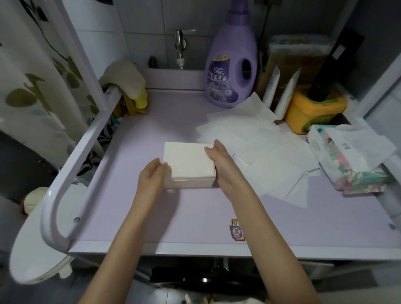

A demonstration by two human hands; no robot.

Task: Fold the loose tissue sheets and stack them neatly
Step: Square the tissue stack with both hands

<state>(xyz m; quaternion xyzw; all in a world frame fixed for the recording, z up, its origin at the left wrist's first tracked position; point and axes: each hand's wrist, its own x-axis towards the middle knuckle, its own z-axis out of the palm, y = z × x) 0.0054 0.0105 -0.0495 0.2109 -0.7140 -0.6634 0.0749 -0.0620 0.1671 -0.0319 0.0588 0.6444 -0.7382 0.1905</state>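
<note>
A thick square stack of folded white tissues [187, 161] sits in the middle of the lilac tabletop [197, 216]. My left hand [153, 177] presses flat against the stack's left near side, fingers straight. On the opposite side my right hand [220, 162] lies with its palm against the stack's right edge. To the right, several loose unfolded tissue sheets [263, 149] are spread in an overlapping heap on the table.
A torn-open tissue pack [349, 159] lies at the right edge. At the back stand a purple softener bottle [233, 58], a yellow tub [314, 107] and a tap [180, 47]. A white rail [79, 143] borders the left side, with cloths [127, 83] draped on it.
</note>
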